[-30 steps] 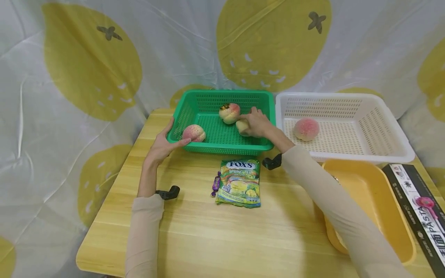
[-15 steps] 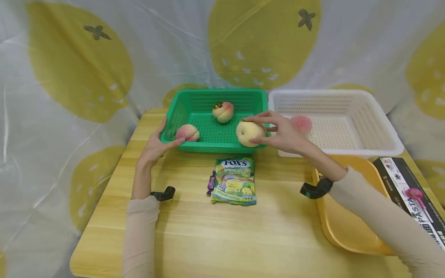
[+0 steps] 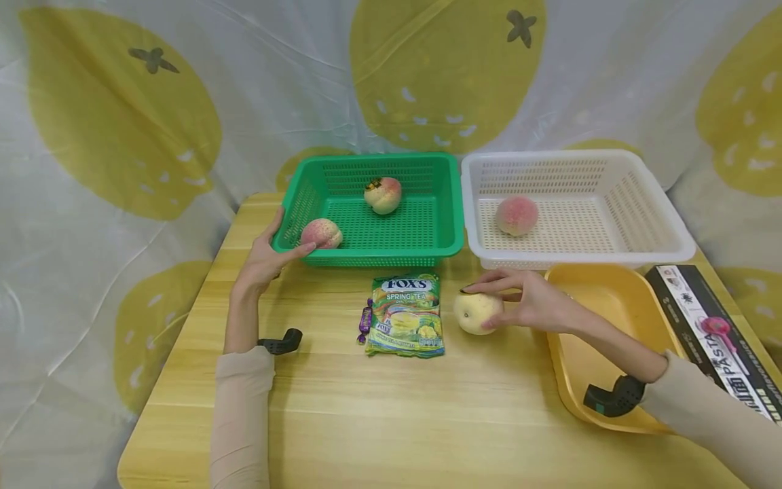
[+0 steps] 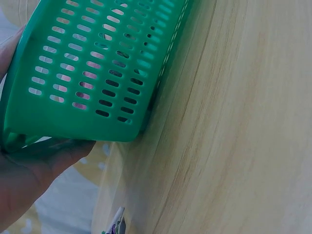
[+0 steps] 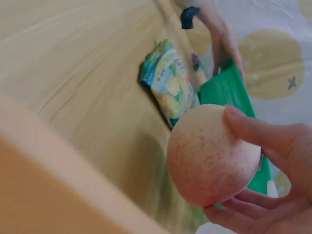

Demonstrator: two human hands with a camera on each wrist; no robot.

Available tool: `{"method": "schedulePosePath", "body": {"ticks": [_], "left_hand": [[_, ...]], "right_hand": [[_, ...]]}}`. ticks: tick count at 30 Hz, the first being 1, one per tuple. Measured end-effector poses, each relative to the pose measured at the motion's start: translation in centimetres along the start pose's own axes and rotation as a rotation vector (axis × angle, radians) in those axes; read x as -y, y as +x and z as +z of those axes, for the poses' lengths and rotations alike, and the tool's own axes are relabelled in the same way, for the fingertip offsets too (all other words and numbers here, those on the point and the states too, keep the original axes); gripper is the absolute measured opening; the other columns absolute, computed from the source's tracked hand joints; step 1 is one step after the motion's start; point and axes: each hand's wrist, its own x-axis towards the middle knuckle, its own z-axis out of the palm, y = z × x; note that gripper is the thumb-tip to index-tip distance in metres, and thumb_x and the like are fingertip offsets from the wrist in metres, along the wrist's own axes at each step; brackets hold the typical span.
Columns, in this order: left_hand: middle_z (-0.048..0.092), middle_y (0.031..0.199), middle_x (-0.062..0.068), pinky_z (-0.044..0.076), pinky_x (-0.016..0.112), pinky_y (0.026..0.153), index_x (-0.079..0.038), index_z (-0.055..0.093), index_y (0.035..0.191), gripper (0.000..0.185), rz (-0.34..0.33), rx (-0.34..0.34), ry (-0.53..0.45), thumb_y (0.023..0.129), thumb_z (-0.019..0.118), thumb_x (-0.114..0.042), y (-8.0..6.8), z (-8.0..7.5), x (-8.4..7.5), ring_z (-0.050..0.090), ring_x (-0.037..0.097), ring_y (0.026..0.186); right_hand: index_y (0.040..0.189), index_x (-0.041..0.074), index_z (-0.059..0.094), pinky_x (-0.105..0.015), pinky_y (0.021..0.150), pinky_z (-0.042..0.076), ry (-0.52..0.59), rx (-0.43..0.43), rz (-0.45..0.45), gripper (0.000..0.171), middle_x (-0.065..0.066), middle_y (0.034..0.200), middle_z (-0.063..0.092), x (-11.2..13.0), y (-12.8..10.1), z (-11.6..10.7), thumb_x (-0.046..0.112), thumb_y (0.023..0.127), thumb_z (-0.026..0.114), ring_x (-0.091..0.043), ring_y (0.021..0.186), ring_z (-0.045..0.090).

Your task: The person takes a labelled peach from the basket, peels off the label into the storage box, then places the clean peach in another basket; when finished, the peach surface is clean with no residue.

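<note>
On the tabletop (image 3: 379, 421) we see the right hand (image 3: 537, 300) clamped on a pale fruit (image 3: 475, 315), thumb on one side and fingers on the other; perhaps it is taken by its sides because it is round and could roll. The pale fruit is between the candy bag (image 3: 406, 320) and the yellow tub (image 3: 580, 377), which stands by the right edge of the tabletop. It looks lifted, since in the right wrist view a shadow lies beside it. We see the left hand (image 3: 263, 260) clamped on the near left corner of the green basket (image 3: 391, 252), thumb over the front rim, fingers at the left side, probably to steady it. This basket stands close to the tabletop's far left corner; inside, a blushed peach (image 3: 322, 233) lies at its near left corner and a labelled peach (image 3: 383, 197) near its back wall. To its right, along the far edge, the white basket (image 3: 586, 258) carries a pink peach (image 3: 516, 216)
</note>
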Motion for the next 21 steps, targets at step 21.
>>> {"method": "schedulePosePath", "body": {"ticks": [21], "left_hand": [[0.029, 0.165, 0.028, 0.031, 0.066, 0.121, -0.005, 0.04, 0.159, 0.079, 0.494, -0.425, 0.34, 0.092, 0.08, -0.014, -6.4, 6.9, -7.4, 0.029, 0.047, 0.152]], "right_hand": [[0.132, 0.025, 0.073, -0.043, 0.09, 0.053, -0.139, -0.035, 0.096, 0.056, -0.013, 0.142, 0.065, -1.2, -1.1, 0.1, 0.024, 0.078, 0.091, -0.037, 0.126, 0.064]]}}
